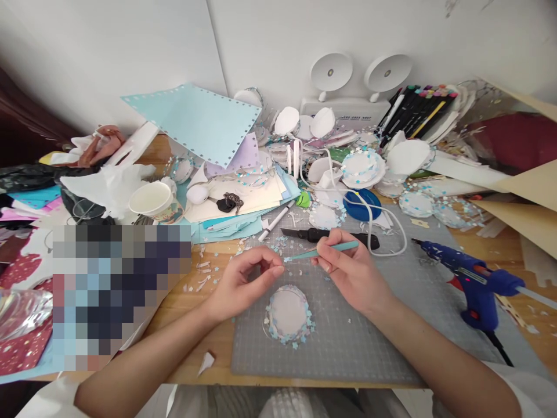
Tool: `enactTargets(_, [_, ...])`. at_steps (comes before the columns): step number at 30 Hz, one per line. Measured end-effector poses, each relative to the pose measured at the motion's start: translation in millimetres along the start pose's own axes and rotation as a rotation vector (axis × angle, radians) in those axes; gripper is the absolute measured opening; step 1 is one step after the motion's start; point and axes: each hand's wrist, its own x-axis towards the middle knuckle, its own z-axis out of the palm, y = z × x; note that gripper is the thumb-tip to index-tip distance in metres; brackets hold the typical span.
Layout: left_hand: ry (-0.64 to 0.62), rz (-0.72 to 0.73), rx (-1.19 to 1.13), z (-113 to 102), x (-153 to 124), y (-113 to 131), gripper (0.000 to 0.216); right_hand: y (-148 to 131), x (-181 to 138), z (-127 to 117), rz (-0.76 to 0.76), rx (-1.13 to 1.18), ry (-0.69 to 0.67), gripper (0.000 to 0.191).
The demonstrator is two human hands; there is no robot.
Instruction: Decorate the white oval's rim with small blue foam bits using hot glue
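Observation:
My right hand [348, 270] pinches teal tweezers [324, 250] that point left toward my left hand [243, 284]. My left fingers are pinched together at the tweezers' tip, on a tiny piece too small to name. Both hands hover just above a white round disc [288, 312] rimmed with small pale blue stars, which lies on the grey cutting mat [348, 342].
A blue glue gun [472, 281] lies on the mat's right side. A black utility knife [322, 234] and a white cable sit behind my hands. A paper cup [153, 200], marker pens [420, 110], more decorated discs [363, 167] and paper sheets crowd the desk's back.

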Motion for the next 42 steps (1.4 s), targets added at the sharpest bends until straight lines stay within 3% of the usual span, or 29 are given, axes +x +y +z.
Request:
enactTargets(9, [0.11, -0.088, -0.083, 4, 5, 2, 0.017, 12, -4, 11, -0.091, -0.068, 0.006, 0.017])
enactTargets(15, [0.142, -0.075, -0.119, 3, 5, 4, 0.014, 12, -3, 10, -0.031, -0.013, 0.014, 0.018])
enactTargets(21, [0.122, -0.024, -0.138, 2, 6, 2, 0.01, 11, -2, 7, 0.004, 0.031, 0.037, 0.02])
enactTargets(32, [0.13, -0.128, -0.149, 1, 6, 3, 0.018, 13, -4, 11, -0.063, -0.056, 0.05, 0.02])
enactTargets(42, [0.091, -0.104, -0.13, -1, 6, 3, 0.018, 13, -5, 9, 0.036, 0.01, 0.022, 0.022])
